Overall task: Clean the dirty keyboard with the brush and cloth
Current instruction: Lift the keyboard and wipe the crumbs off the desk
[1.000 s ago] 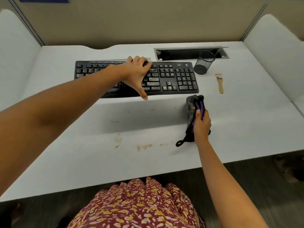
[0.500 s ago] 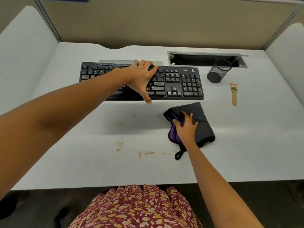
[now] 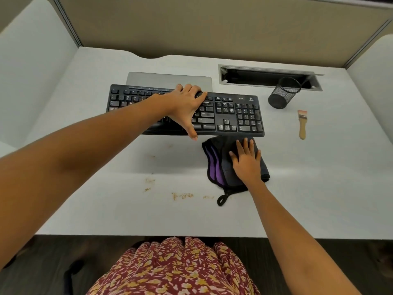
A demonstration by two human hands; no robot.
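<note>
Black mesh cup (image 3: 284, 95) at two o'clock on the white bench (image 3: 319, 188), beside a cable slot (image 3: 265, 77); brown crumbs (image 3: 182, 195) toward six.

A white desk (image 3: 319, 188) in a partitioned cubicle carries a black keyboard (image 3: 234, 111) near its back, a grey slab (image 3: 170, 79) just behind it and a dark cloth (image 3: 219, 158) just in front; a mesh cup (image 3: 280, 96) and brush (image 3: 302, 124) lie to the right, brown crumbs (image 3: 182, 195) nearer the front edge
</note>
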